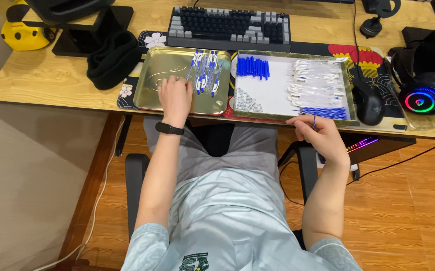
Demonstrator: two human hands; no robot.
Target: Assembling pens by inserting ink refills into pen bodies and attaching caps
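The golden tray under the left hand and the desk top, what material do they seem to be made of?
The golden tray looks like thin metal with a glossy finish: it reflects light and shows embossed lines. The desk top looks like wood or a wood-pattern laminate, matte, with pale grain lines; which one cannot be told. The left hand rests on the tray.

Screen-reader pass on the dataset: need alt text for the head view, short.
Seen from above, a seated person's left hand rests on a gold tray of assembled pens, while the right hand pinches a blue refill near a white tray of pen parts. A keyboard, mouse and headset share the wooden desk.
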